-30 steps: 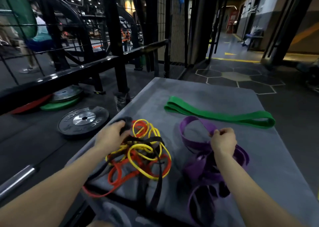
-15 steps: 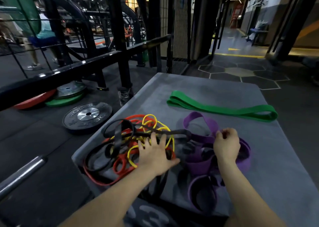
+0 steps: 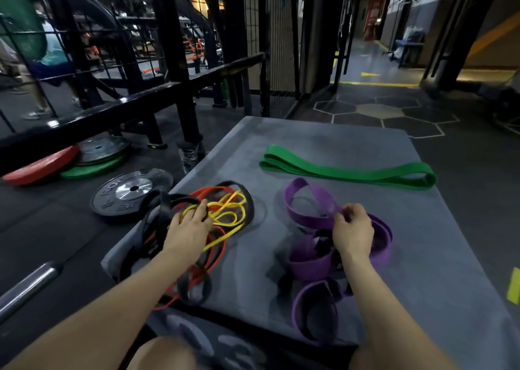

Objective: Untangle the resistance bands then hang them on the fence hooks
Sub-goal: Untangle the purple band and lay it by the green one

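1. Resistance bands lie on the grey pad (image 3: 323, 141), frame centre: green band (image 3: 349, 171) laid out flat and free, upper right.
2. Left hand (image 3: 187, 230), fingers curled into the yellow, red and black tangle (image 3: 222, 214), lower left.
3. Right hand (image 3: 351, 230) pinches the purple band (image 3: 309, 200), still knotted with a black one.
4. Judged early: 1 band loose, none hung; fence (image 3: 267, 31) behind.

Both forearms bare, reaching forward from the near edge of the surface. Left hand (image 3: 188, 230) palm down near the near-left corner, fingers spread and hooked into what lies under it; whether that's a real grip, can't tell. Right hand (image 3: 353, 230) toward the middle, knuckles up, fingers and thumb curled in a tight pinch.
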Tool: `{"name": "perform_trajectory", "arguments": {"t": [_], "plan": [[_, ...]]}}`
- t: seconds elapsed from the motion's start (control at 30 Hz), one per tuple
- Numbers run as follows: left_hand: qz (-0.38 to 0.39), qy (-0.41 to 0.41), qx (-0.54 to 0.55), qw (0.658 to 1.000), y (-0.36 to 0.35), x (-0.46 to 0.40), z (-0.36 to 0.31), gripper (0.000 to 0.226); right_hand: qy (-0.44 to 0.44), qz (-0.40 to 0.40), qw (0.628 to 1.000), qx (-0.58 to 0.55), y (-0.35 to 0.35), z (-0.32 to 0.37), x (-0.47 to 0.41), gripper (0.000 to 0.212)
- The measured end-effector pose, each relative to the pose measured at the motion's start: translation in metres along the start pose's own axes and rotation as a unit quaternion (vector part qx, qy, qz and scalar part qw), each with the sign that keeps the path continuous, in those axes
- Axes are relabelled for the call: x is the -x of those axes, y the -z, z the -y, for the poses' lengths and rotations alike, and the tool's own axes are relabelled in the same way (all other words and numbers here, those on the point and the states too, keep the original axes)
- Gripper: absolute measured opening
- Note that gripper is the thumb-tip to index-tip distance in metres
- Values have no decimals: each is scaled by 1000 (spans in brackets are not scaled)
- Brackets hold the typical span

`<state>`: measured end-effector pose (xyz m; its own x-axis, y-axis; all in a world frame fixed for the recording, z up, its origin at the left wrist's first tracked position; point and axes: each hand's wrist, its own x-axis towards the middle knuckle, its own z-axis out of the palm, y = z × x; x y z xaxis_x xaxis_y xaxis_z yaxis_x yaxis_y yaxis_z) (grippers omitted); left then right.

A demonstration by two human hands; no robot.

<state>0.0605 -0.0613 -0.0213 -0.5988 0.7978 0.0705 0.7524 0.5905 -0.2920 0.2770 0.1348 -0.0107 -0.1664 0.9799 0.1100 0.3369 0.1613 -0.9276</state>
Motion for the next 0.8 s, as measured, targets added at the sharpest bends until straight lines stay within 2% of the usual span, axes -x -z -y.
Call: {"name": "perform_trajectory", "arguments": {"t": [0.07, 0.1, 0.17, 0.2, 0.23, 0.27, 0.3, 0.37, 0.4, 0.5, 0.63, 0.7, 0.77, 0.8], "plan": [[2, 2, 111, 994, 9, 3, -8, 45, 1, 4, 1000, -8, 1, 0, 0, 15], [-27, -2, 156, 987, 14, 6, -13, 42, 1, 8, 1000, -18, 3, 1, 0, 15], [-153, 1, 211, 965, 25, 12, -26, 38, 1, 27, 998, -48, 5, 2, 1, 26], [-217, 4, 255, 942, 31, 17, -36, 40, 0, 42, 997, -61, 6, 4, 3, 33], [-244, -8, 316, 917, 35, 22, -50, 42, -3, 62, 995, -75, 7, 7, 5, 36], [-221, -36, 381, 897, 40, 27, -66, 49, -9, 86, 992, -95, 6, 9, 6, 36], [-163, -64, 429, 886, 44, 34, -84, 60, -16, 114, 986, -118, 6, 10, 8, 36], [-22, -108, 421, 900, 46, 44, -119, 76, -13, 159, 977, -142, 10, 14, 11, 33], [11, -118, 391, 913, 42, 47, -133, 72, -3, 170, 976, -139, 13, 14, 13, 30], [-28, -96, 392, 915, 32, 49, -149, 45, 55, 178, 980, -70, 28, 5, 12, 24], [-62, -25, 527, 847, 31, 38, -133, 35, 118, 201, 971, 49, 59, -6, 13, 20], [-50, -13, 561, 826, 30, 34, -123, 27, 171, 261, 943, 116, 73, -7, 22, 17], [-36, -11, 563, 826, 24, 34, -120, 25, 226, 339, 886, 221, 80, -9, 33, 12], [-32, -4, 559, 828, 20, 35, -120, 26, 255, 366, 852, 273, 81, -11, 39, 17]]}}
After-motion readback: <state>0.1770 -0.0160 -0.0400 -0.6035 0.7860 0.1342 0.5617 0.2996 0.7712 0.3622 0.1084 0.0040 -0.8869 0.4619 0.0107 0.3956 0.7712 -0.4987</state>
